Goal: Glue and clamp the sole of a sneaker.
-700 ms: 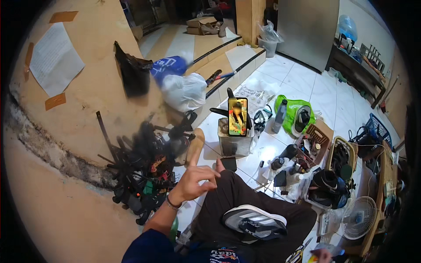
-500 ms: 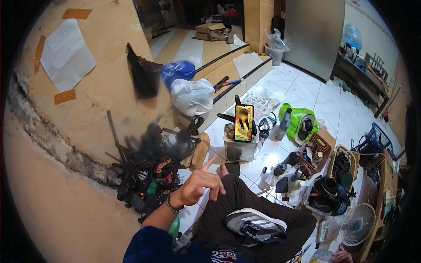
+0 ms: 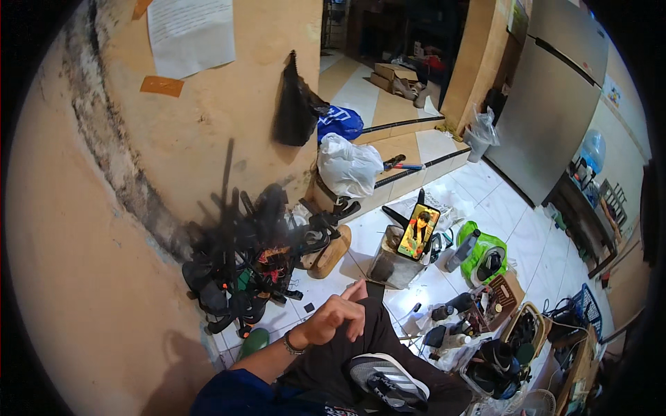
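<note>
My left hand [image 3: 338, 322] is held up over my dark-trousered leg, index finger stretched toward the phone side and the other fingers loosely bent. Nothing is in it. A bracelet circles that wrist. Just below and right of the hand, a grey and black sneaker [image 3: 388, 381] with white stripes rests across my lap. My right hand is out of the picture. Ahead, a phone [image 3: 418, 231] with a lit screen leans on a box-shaped metal tin [image 3: 394, 262]. A small dark flat object [image 3: 374, 290] lies on the tiles by my knee.
At left, a dark heap of tools and parts [image 3: 243, 267] stands against the wall beside a wooden sole-shaped piece [image 3: 331, 253]. Bottles [image 3: 444, 313], a brown basket [image 3: 481, 312] and a green bag [image 3: 479, 260] crowd the right. A tiled step [image 3: 423, 170] lies behind a white plastic bag [image 3: 347, 165].
The view has swung left, so the scene sits farther right. My right hand, seen earlier at the lower right, has left the picture. My left hand stays raised above my leg.
</note>
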`<state>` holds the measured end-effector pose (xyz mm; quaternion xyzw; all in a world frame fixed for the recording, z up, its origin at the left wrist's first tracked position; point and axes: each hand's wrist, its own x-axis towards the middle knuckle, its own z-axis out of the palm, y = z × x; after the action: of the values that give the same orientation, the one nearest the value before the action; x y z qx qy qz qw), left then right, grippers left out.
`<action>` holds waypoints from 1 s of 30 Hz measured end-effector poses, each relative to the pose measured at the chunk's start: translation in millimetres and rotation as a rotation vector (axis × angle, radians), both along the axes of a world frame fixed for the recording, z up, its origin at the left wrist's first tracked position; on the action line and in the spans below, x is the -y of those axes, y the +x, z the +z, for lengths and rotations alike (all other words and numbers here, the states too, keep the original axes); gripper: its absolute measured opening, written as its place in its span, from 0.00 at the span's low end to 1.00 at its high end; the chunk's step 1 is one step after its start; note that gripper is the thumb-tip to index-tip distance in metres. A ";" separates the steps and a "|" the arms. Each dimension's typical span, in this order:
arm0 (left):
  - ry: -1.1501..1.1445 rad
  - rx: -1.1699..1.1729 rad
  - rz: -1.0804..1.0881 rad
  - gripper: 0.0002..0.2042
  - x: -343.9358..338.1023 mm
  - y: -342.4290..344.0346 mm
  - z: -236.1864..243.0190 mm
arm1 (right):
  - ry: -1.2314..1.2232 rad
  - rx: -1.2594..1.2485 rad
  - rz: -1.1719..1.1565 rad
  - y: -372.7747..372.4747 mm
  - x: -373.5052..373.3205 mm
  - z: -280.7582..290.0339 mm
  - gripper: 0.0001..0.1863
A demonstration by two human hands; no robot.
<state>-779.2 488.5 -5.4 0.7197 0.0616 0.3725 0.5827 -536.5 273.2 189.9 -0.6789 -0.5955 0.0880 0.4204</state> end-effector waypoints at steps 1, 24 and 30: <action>0.161 -0.080 -0.051 0.45 -2.3 18.0 7.0 | 0.097 -0.019 -0.074 -33.7 -17.0 24.8 0.21; -0.111 0.065 -0.046 0.47 34.3 34.4 -35.0 | 0.158 -0.135 -0.290 18.0 156.2 -139.0 0.51; -0.054 -0.169 -0.057 0.44 36.3 5.6 -89.6 | -0.127 -0.110 -0.403 29.4 157.0 -188.6 0.15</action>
<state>-773.6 452.2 -95.0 0.7339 0.1001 0.2922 0.6049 -507.1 116.2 1.3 -0.8034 -0.4171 0.0765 0.4179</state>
